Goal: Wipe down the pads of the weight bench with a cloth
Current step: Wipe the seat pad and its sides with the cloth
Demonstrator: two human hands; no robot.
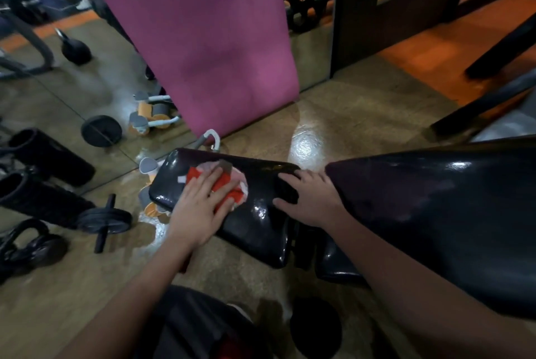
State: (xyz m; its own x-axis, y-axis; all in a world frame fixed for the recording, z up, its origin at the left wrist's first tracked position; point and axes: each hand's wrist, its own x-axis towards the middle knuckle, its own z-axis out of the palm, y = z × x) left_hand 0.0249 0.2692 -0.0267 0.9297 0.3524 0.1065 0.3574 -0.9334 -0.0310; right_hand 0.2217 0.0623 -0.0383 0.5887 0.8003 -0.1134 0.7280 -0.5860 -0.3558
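Pressing flat, the soft red-and-white cloth is held under the open left hand on the glossy black seat pad; the right hand rests released. The limp, light cloth likely bunches; a palm hold is best.

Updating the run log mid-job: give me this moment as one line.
left hand: flat on red cloth | cloth: on small seat pad | right hand: bracing pad edge | large back pad: untouched

The crumpled cloth is patched in bright red, pale pink, white and grey, on a glossy black vinyl seat pad. A hanging foam mat is plain magenta-purple; the glossy floor is mottled olive-brown with an orange strip.
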